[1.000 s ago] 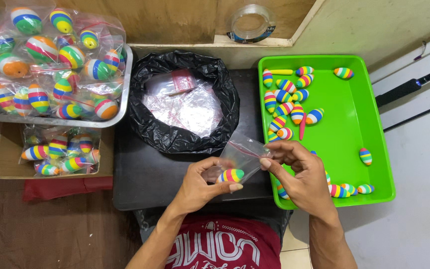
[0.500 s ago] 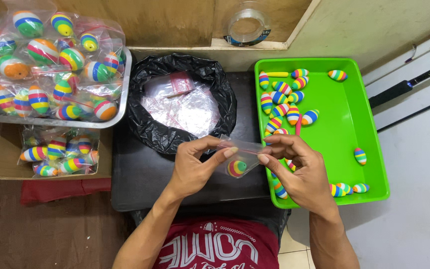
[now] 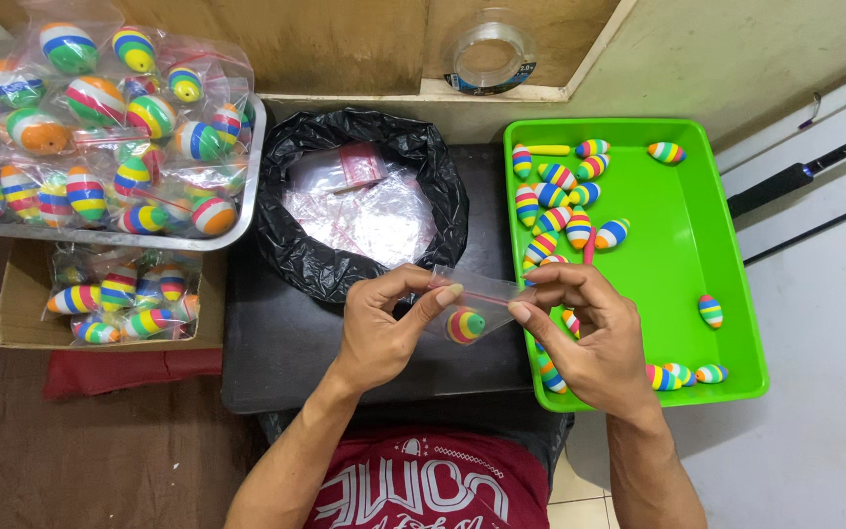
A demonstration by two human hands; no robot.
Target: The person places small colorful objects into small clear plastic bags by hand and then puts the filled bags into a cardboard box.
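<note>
My left hand (image 3: 386,328) and my right hand (image 3: 587,335) pinch the top edge of a small clear plastic bag (image 3: 472,299) between thumbs and fingers, above the black table (image 3: 276,343). A rainbow-striped egg-shaped float (image 3: 464,325) sits inside the bag. Just to the right lies a bright green tray (image 3: 707,235) with several loose striped floats (image 3: 560,201).
A black bag (image 3: 354,196) holding clear plastic bags sits behind my hands. At the left, a metal tray (image 3: 110,235) is piled with bagged floats, above a cardboard box (image 3: 22,313) with more. A tape roll (image 3: 490,54) rests on the wooden ledge. Rods (image 3: 805,176) lie at right.
The striped float went from my left fingertips into the clear bag. Both hands came together at the bag's top edge.
</note>
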